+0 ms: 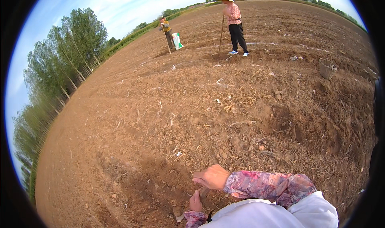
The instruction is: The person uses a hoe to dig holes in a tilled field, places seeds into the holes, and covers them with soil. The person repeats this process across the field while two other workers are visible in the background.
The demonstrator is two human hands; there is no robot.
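Note:
My right hand (213,177), below a flowered sleeve, is curled at the upper end of what looks like a wooden tool handle (204,192). Lower down, my left hand (195,202) closes around the same handle from the left side. Only a short length of the handle shows between the two hands. The tool's working end cannot be made out. Beneath the hands lies a patch of darker, loosened soil (150,182).
Ahead, a person (234,20) in a wide hat stands with a long-handled tool (221,33). Farther off, another person (167,27) holds a pole beside a white-and-green sack (177,41). A wicker basket (327,69) sits at right. Dry stalks and plastic scraps litter the field.

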